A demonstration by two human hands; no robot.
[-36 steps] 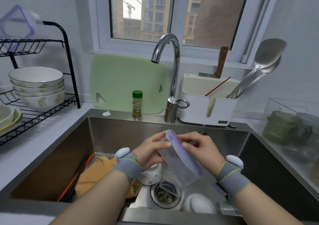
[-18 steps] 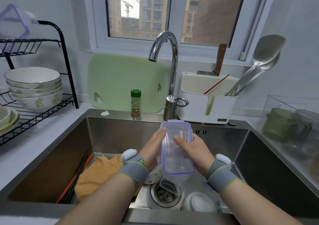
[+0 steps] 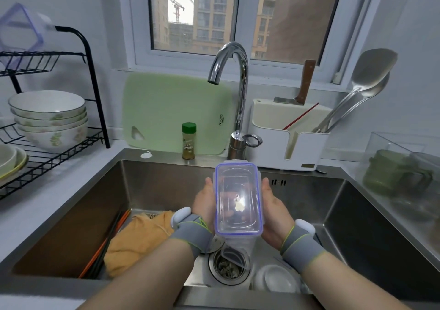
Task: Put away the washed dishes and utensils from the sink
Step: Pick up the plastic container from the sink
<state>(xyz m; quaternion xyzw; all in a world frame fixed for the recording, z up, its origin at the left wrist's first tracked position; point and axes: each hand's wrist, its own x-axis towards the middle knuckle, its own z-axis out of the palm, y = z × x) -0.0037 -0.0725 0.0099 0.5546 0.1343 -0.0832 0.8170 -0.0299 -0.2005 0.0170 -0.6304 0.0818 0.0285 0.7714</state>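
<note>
Clamped between left hand (image 3: 205, 206) and right hand (image 3: 273, 211), above the sink (image 3: 166, 181): a clear box (image 3: 238, 200), lid up. Thumbs pressed along its long sides. Fingers curled beneath, mostly hidden, dimly seen through the plastic. Below the fingers, a drain (image 3: 229, 268), partly covered by the box's lower end. Left of the fingers, a cloth (image 3: 138, 240) and chopsticks (image 3: 107, 244), near ends cut off by the sink wall. Under the right wrist, a bowl (image 3: 276, 278), half hidden.

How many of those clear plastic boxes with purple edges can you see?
2. One box is held between the left hand and right hand above the sink; the other box sits tilted atop the black rack, far left. More may be hidden.
</note>
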